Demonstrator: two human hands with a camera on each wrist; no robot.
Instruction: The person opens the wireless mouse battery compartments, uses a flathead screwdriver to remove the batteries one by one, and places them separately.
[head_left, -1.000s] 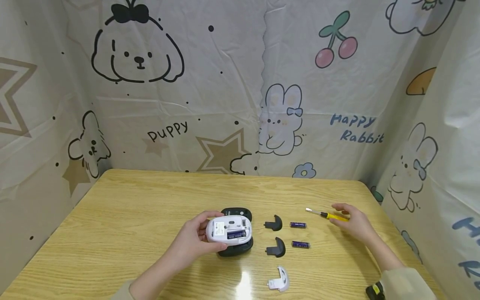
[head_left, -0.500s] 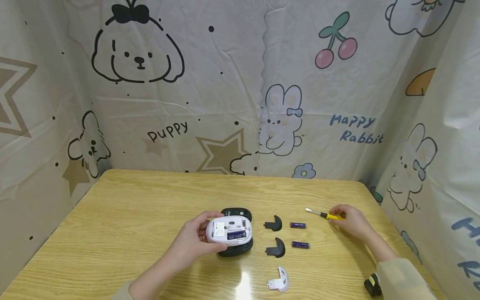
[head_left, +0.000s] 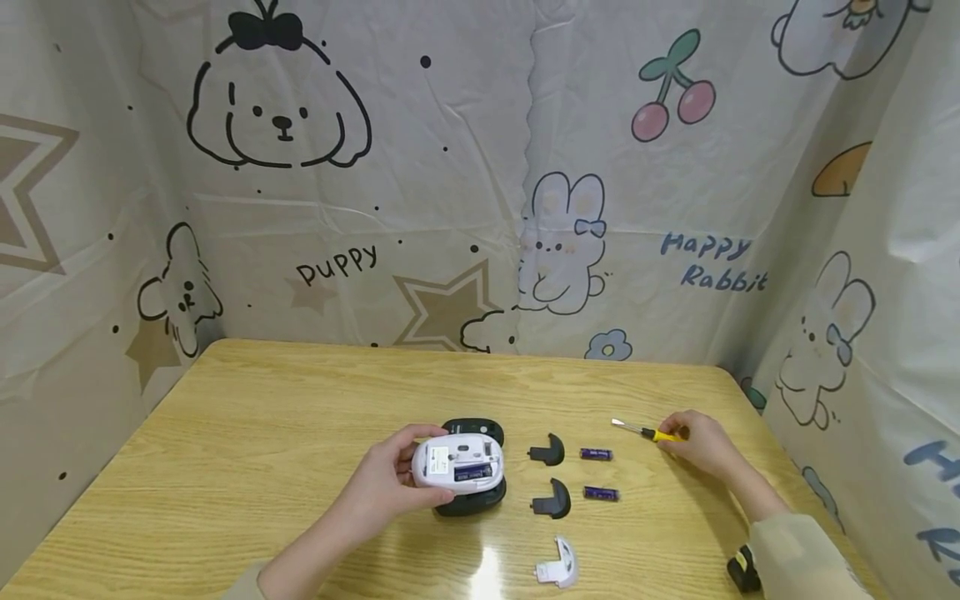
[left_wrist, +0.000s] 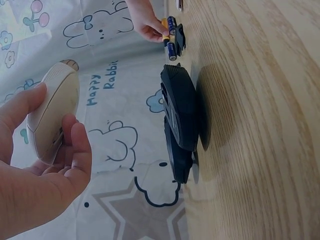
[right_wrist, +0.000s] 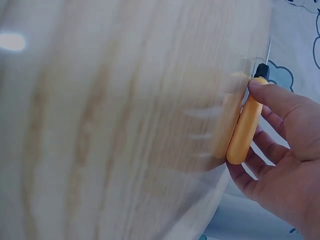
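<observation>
My left hand (head_left: 386,475) grips a white computer mouse (head_left: 459,462), underside up, with a battery (head_left: 472,472) in its open compartment. The mouse is held above two black mice (left_wrist: 180,107) on the table. At the right, my right hand (head_left: 701,446) pinches the yellow handle of a screwdriver (right_wrist: 245,130) between thumb and fingers. The screwdriver's metal shaft points left, and the tool lies at the table surface. In the left wrist view, the white mouse is seen from its side and its underside is mostly hidden.
Between the hands lie two black battery covers (head_left: 551,499), a white battery cover (head_left: 557,567) and two loose purple batteries (head_left: 596,454) on the wooden table (head_left: 300,400). Printed curtains (head_left: 450,208) hang behind the table and at its sides.
My right hand has moved slightly left along the screwdriver and closed its fingers on the handle. My left hand and the white mouse have stayed in place.
</observation>
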